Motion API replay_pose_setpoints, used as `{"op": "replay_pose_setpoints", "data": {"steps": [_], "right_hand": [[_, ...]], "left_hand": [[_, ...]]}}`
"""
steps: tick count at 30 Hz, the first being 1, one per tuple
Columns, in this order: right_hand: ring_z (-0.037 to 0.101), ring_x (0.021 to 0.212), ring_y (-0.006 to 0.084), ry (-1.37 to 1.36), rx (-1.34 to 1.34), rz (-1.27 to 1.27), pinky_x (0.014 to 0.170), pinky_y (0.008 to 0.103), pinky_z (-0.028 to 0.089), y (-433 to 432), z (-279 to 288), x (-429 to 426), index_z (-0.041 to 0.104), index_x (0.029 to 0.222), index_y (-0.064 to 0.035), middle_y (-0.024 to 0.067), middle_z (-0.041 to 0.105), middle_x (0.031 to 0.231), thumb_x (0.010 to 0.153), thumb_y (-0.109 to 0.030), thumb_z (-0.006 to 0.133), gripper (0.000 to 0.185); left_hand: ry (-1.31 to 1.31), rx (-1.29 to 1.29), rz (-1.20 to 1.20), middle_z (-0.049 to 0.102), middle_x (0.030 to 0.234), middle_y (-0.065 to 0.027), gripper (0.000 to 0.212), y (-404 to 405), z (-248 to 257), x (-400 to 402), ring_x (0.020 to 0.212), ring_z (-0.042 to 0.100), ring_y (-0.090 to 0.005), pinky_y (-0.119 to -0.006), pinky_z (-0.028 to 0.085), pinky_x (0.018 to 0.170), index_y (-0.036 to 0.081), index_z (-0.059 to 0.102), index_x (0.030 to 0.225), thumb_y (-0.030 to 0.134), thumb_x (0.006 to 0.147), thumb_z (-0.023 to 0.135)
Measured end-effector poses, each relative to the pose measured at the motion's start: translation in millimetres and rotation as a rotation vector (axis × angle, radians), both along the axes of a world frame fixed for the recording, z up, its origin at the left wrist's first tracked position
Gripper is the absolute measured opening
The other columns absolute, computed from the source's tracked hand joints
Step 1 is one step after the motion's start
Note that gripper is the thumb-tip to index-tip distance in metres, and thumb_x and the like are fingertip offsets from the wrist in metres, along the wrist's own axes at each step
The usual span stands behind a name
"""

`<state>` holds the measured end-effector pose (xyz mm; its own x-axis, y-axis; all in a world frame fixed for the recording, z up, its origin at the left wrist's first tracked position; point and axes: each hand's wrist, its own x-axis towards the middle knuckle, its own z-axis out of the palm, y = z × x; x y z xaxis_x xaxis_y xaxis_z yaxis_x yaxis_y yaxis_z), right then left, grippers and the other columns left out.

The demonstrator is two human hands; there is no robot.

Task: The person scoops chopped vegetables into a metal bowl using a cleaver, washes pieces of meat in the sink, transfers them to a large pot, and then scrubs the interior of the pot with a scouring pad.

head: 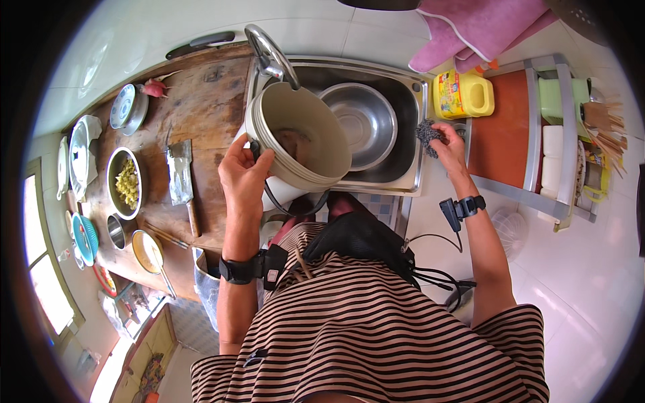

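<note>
My left hand (247, 166) grips the rim of a white plastic bucket (315, 126), thumb outside near the handle joint. Its mouth tilts towards me, and brownish residue (292, 143) shows on the inside. A black handle (297, 214) hangs down from the rim. In my right hand (450, 148) is a grey steel-wool scourer (427, 137), held beside the right edge of the stainless steel sink (415, 174). Behind the bucket, a metal basin (370, 126) sits in the sink, partly covered by it. The curved faucet (274, 53) reaches over the bucket's far rim.
On the wooden counter (211, 108) at left lie a cleaver (180, 171), a pink radish (155, 88) and a bowl of chopped vegetables (127, 184). Right of the sink stand a yellow detergent jug (463, 95) and a shelf rack (504, 121). Pink gloves (473, 30) hang above.
</note>
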<state>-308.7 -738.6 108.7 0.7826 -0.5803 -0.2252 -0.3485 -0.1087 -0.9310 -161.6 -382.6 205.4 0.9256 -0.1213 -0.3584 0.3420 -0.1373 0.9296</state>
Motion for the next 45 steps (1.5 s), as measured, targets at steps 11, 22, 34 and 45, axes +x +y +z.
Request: {"op": "replay_pose_setpoints", "data": {"steps": [11, 22, 34, 45], "right_hand": [[0.056, 0.085, 0.016, 0.291, 0.265, 0.454, 0.068, 0.0285, 0.046, 91.6, -54.2, 45.0, 0.055, 0.11, -0.0023, 0.0085, 0.059, 0.092, 0.078, -0.019, 0.059, 0.037], [0.051, 0.074, 0.0076, 0.501, 0.708, 0.407, 0.051, 0.0207, 0.038, 140.7, -80.1, 45.0, 0.041, 0.134, -0.0105, 0.0031, 0.058, 0.094, 0.081, -0.02, 0.06, 0.057], [0.046, 0.052, 0.0072, 0.413, 1.019, 0.409, 0.044, 0.0232, 0.037, 145.3, -103.8, 55.5, 0.052, 0.124, -0.0069, 0.0007, 0.053, 0.068, 0.08, -0.01, 0.059, 0.044], [0.049, 0.07, 0.0086, 0.446, 0.863, 0.476, 0.053, 0.0248, 0.04, 139.3, -109.2, 61.1, 0.055, 0.12, -0.0153, -0.0018, 0.056, 0.082, 0.078, -0.017, 0.06, 0.043]], "left_hand": [[-0.142, 0.141, -0.03, 0.051, 0.06, 0.0015, 0.039, -24.3, -11.9, 0.4, 0.05, 0.046, -0.0047, -0.021, 0.037, 0.043, -0.008, 0.057, 0.107, 0.004, 0.071, 0.066], [-0.186, 0.374, -0.139, 0.053, 0.055, -0.0037, 0.042, -74.8, -29.9, 5.9, 0.049, 0.049, -0.0114, -0.029, 0.041, 0.048, -0.007, 0.058, 0.104, 0.009, 0.067, 0.07], [-0.172, 0.469, -0.25, 0.062, 0.072, -0.0113, 0.051, -92.9, -44.1, 15.6, 0.062, 0.06, -0.0179, -0.029, 0.048, 0.058, -0.012, 0.049, 0.114, 0.006, 0.069, 0.066], [-0.172, 0.406, -0.229, 0.062, 0.071, -0.011, 0.052, -82.6, -31.0, 12.5, 0.061, 0.06, -0.0184, -0.029, 0.049, 0.06, -0.009, 0.049, 0.115, 0.007, 0.069, 0.066]]}}
